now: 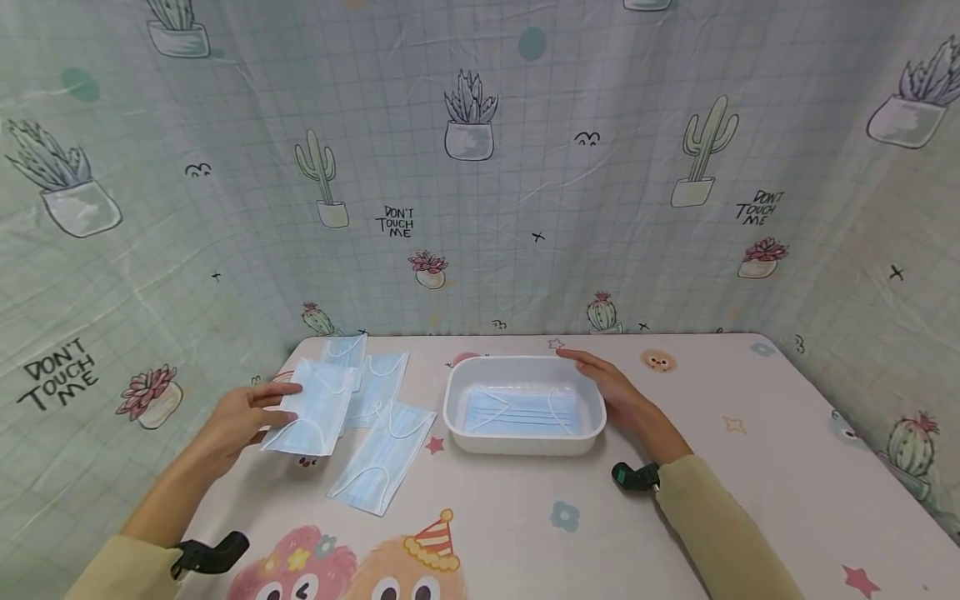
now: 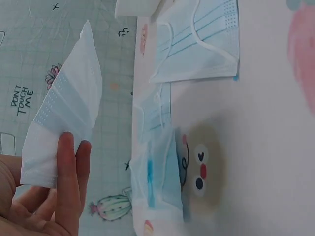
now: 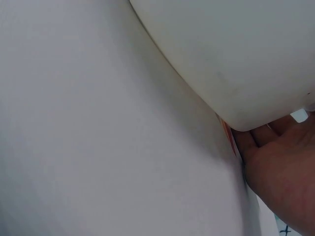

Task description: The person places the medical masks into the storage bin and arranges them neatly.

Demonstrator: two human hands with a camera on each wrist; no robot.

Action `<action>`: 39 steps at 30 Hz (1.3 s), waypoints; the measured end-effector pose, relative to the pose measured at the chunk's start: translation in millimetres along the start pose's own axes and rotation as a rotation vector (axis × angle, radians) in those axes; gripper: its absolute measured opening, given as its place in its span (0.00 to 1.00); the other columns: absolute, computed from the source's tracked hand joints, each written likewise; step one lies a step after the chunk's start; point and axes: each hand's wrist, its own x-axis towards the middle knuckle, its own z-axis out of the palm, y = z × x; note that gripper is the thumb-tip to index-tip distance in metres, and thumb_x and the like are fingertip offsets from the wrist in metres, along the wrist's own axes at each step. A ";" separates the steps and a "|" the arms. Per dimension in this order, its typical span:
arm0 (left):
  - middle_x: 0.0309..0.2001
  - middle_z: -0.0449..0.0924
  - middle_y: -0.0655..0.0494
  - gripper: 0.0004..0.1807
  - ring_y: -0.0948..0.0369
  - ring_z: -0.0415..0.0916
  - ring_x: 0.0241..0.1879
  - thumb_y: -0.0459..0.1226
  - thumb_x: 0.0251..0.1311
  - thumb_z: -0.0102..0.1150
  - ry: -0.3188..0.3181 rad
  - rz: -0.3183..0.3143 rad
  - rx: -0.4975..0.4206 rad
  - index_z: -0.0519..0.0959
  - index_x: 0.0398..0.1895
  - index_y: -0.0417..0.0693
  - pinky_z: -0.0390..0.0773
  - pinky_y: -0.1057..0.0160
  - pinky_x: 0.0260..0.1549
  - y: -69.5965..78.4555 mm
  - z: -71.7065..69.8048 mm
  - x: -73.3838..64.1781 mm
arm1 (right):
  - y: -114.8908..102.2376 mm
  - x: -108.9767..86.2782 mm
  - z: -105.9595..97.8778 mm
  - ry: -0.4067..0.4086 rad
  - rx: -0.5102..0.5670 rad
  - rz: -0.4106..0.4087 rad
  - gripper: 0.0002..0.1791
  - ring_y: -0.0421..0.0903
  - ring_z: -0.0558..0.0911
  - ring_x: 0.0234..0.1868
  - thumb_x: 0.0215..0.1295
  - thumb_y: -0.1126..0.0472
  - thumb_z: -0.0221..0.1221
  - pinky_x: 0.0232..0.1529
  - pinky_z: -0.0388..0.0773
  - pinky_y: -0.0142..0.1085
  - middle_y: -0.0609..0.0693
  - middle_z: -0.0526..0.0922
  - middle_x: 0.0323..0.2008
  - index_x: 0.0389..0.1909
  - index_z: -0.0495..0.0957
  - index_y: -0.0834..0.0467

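Observation:
In the head view my left hand (image 1: 243, 421) pinches a light blue face mask (image 1: 322, 408) by its left side. The left wrist view shows this mask (image 2: 74, 98) raised and slightly bent between thumb and fingers. Three more masks lie on the table beside it: one in front (image 1: 382, 462), one behind (image 1: 387, 379) and one at the back (image 1: 345, 348), partly covered by the held mask. A white plastic tub (image 1: 525, 446) stands right of them, with a pleated mask (image 1: 521, 414) lying flat inside. My right hand (image 1: 618, 396) rests with extended fingers against the tub's back right corner.
The tabletop (image 1: 720, 508) has printed cartoon faces, stars and flowers. A cloth backdrop (image 1: 532, 192) with cactus prints rises at the back and sides. Dark wrist devices are strapped on the left (image 1: 213, 554) and right (image 1: 633, 477) arms.

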 end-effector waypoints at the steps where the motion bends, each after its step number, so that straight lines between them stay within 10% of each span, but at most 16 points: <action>1: 0.78 0.58 0.31 0.32 0.44 0.74 0.61 0.39 0.69 0.63 -0.002 0.006 -0.001 0.69 0.74 0.40 0.81 0.65 0.43 3.9 2.0 1.8 | 0.1 -0.3 -0.3 -0.003 -0.001 -0.003 0.25 0.58 0.59 0.81 0.85 0.58 0.38 0.80 0.56 0.57 0.49 0.55 0.83 0.78 0.64 0.50; 10: 0.78 0.58 0.35 0.30 0.39 0.64 0.71 0.36 0.69 0.62 -0.079 0.044 -0.037 0.70 0.73 0.42 0.74 0.43 0.60 33.4 23.5 19.2 | 0.6 0.7 -1.3 -0.017 0.018 -0.010 0.25 0.58 0.59 0.81 0.85 0.58 0.39 0.80 0.56 0.57 0.49 0.54 0.83 0.78 0.64 0.51; 23: 0.76 0.65 0.42 0.28 0.47 0.71 0.64 0.33 0.67 0.64 -0.129 0.054 -0.110 0.74 0.71 0.46 0.79 0.61 0.49 73.9 64.6 37.7 | 0.4 2.3 -1.2 -0.024 -0.003 -0.017 0.26 0.59 0.57 0.82 0.85 0.58 0.38 0.80 0.54 0.58 0.51 0.52 0.84 0.78 0.64 0.51; 32: 0.75 0.67 0.43 0.27 0.43 0.66 0.70 0.32 0.65 0.66 -0.167 0.063 -0.138 0.77 0.69 0.48 0.64 0.31 0.70 95.6 92.6 50.8 | 0.3 2.3 -1.1 -0.010 -0.013 -0.007 0.25 0.58 0.57 0.82 0.85 0.58 0.39 0.81 0.54 0.58 0.50 0.53 0.83 0.78 0.64 0.50; 39: 0.75 0.68 0.46 0.25 0.44 0.61 0.74 0.30 0.64 0.66 -0.189 0.079 -0.113 0.80 0.65 0.51 0.63 0.28 0.70 112.3 108.4 63.8 | -0.8 2.6 -0.8 0.010 -0.012 0.005 0.25 0.57 0.58 0.82 0.85 0.57 0.39 0.80 0.55 0.58 0.48 0.56 0.83 0.77 0.66 0.49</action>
